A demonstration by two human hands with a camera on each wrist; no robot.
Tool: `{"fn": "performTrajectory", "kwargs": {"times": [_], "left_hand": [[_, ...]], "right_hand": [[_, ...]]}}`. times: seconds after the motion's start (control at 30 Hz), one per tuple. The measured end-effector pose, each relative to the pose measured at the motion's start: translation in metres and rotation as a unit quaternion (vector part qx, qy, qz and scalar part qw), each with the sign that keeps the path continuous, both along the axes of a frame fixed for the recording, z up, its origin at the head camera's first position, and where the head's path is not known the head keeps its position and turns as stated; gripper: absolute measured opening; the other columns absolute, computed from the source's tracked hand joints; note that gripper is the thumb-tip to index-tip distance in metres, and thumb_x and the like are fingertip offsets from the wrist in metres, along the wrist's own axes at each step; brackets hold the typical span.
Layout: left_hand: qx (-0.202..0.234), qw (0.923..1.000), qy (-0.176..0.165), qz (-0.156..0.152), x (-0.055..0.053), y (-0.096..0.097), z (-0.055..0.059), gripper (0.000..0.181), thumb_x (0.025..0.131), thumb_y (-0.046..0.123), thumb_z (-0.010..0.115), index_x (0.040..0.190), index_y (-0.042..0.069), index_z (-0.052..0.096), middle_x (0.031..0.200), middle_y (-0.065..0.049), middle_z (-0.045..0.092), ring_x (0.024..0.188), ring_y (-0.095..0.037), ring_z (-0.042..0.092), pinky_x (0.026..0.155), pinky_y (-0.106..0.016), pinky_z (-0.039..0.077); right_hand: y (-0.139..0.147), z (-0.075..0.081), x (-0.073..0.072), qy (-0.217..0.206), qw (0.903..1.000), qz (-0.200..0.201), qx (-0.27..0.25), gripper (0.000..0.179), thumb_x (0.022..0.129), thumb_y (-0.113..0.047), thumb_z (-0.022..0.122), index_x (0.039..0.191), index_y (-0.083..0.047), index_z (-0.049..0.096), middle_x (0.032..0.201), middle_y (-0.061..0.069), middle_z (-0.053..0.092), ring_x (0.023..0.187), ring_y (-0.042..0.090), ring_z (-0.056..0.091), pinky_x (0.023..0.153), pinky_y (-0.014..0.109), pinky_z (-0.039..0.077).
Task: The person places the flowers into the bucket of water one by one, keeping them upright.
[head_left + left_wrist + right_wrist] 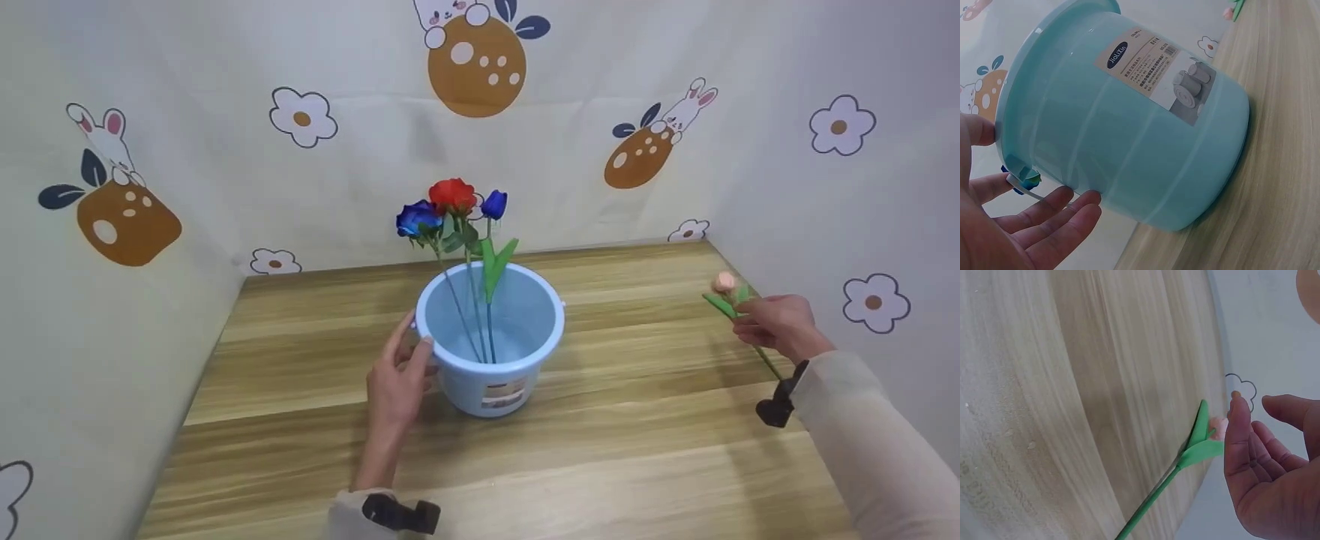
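Note:
A light blue bucket (459, 386) stands upright on the table, holding a blue rose (418, 219), a red rose (452, 195) and a blue tulip (494, 205). At its left side my left hand (397, 386) rests against it. The left wrist view shows the thumb at the rim and loosely extended fingers (1055, 222) by the wall and the thin handle (1030, 193). Far to the right, a pink tulip (724, 282) with green leaves lies on the table. Over its stem hovers my right hand (780, 322), a gap between thumb and forefinger in the right wrist view.
The wood-grain table (300, 375) is bordered at the back and sides by a pale cloth (360, 180) printed with rabbits, fruit and flowers. A label (1157, 73) is stuck on the bucket's wall. Each wrist wears a black strap mount (401, 516).

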State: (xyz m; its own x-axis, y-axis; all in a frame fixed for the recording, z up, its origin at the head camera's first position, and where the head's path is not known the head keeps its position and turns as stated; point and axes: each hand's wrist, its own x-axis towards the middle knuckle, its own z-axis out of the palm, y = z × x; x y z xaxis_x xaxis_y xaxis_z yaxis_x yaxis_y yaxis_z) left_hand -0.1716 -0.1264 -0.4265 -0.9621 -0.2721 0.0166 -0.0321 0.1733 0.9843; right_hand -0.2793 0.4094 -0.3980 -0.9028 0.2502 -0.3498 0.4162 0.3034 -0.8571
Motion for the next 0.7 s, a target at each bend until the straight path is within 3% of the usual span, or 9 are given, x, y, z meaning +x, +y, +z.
{"fn": "performTrajectory", "kwargs": {"times": [0.3, 0.4, 0.5, 0.6, 0.7], "left_hand": [[0.008, 0.9999, -0.007, -0.007, 0.001, -0.003, 0.0, 0.055, 0.107, 0.039, 0.057, 0.16, 0.031, 0.047, 0.137, -0.016, 0.066, 0.108, -0.029, 0.073, 0.093, -0.044, 0.064], [0.011, 0.9999, -0.005, -0.006, 0.0, -0.004, 0.0, 0.055, 0.107, 0.039, 0.057, 0.16, 0.032, 0.047, 0.144, -0.014, 0.063, 0.111, -0.029, 0.072, 0.094, -0.043, 0.064], [0.013, 0.9998, -0.007, -0.009, 0.0, -0.003, 0.001, 0.055, 0.107, 0.039, 0.057, 0.16, 0.032, 0.046, 0.146, -0.014, 0.062, 0.112, -0.029, 0.072, 0.095, -0.043, 0.063], [0.015, 0.9998, -0.011, -0.01, 0.0, -0.001, 0.0, 0.055, 0.107, 0.039, 0.057, 0.16, 0.033, 0.046, 0.146, -0.013, 0.063, 0.112, -0.028, 0.071, 0.095, -0.043, 0.063], [0.015, 0.9998, -0.012, -0.007, 0.0, -0.001, 0.0, 0.054, 0.107, 0.039, 0.058, 0.16, 0.033, 0.047, 0.144, -0.013, 0.064, 0.11, -0.028, 0.072, 0.095, -0.042, 0.063]], "right_hand": [[0.001, -0.011, -0.002, -0.013, 0.9994, -0.032, 0.002, 0.072, 0.103, -0.01, 0.057, 0.155, 0.022, 0.018, 0.074, -0.002, 0.071, 0.068, 0.006, 0.073, 0.075, 0.026, 0.065], [0.002, -0.015, -0.004, -0.017, 0.9989, -0.043, 0.008, 0.055, 0.102, -0.009, 0.059, 0.142, 0.02, 0.035, 0.074, -0.001, 0.07, 0.066, 0.007, 0.072, 0.073, 0.026, 0.065], [0.006, -0.02, -0.006, -0.025, 0.998, -0.057, 0.011, 0.029, 0.101, -0.008, 0.06, 0.121, 0.009, 0.049, 0.072, -0.001, 0.07, 0.064, 0.007, 0.071, 0.069, 0.025, 0.065], [0.011, -0.025, -0.006, -0.038, 0.9969, -0.066, 0.018, 0.014, 0.101, -0.008, 0.059, 0.109, 0.002, 0.053, 0.069, -0.001, 0.069, 0.062, 0.007, 0.07, 0.067, 0.025, 0.064], [0.015, -0.029, -0.006, -0.045, 0.9965, -0.066, 0.026, 0.011, 0.1, -0.007, 0.058, 0.105, 0.002, 0.055, 0.068, 0.0, 0.068, 0.061, 0.008, 0.069, 0.065, 0.025, 0.064]]}}
